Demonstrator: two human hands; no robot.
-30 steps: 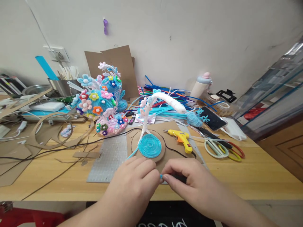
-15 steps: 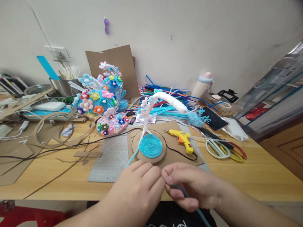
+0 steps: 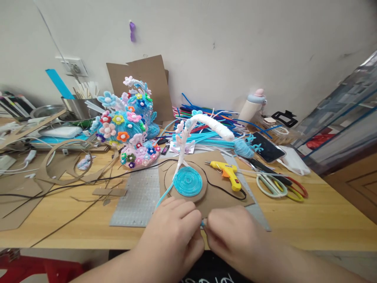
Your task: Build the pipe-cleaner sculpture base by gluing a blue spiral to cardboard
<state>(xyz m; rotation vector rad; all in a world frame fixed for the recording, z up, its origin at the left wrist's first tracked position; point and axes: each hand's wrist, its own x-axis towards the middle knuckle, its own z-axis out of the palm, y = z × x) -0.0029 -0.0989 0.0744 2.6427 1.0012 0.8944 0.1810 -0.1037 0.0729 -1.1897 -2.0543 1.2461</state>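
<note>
Right hand (image 3: 235, 228) is the main change: half a second ago its fingers were loosely spread with strand trailing below, now they're curled into a fist. Left hand (image 3: 173, 230) about the same, closed, fingers folded over. Both grip blue strand (image 3: 165, 195), near side of the coil (image 3: 188, 181); only a short bit shows between the hands, fingers cover the rest. Another visible length runs from just left of the coil to the left hand; can't tell if it joins up. Glue gun (image 3: 225, 169), right of the coil, unmoved.
</note>
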